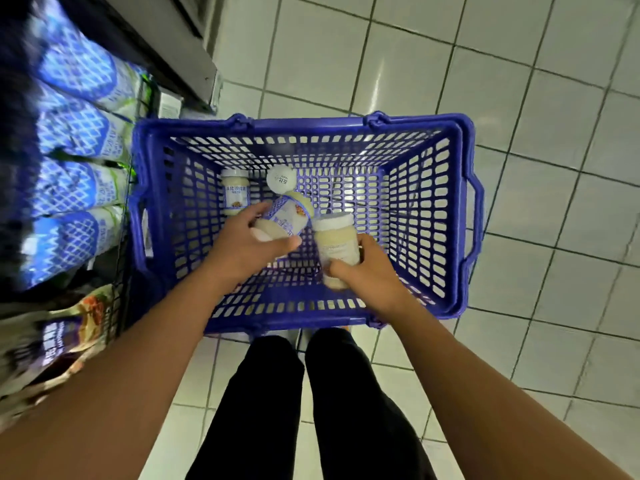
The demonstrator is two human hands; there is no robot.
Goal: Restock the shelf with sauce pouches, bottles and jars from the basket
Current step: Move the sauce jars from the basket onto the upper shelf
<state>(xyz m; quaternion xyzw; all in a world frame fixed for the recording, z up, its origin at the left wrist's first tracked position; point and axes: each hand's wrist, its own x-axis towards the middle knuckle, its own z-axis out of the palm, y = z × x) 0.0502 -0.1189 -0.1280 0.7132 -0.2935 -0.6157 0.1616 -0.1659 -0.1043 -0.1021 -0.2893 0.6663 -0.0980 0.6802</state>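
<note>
Arms: both bare to the frame edge, no sleeves visible
Left hand (249, 242): bare, no glove
Right hand (367, 268): bare, no glove
Legs: black trousers (311, 410), plain

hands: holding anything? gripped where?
Both. Left hand holds a tilted jar around its lower body. Right hand holds a second jar by its lower body, lid up. Both over the basket.

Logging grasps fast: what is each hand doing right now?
Left hand: closed around a tilted blue-labelled cream sauce jar.
Right hand: closed around an upright white-lidded cream jar.
</note>
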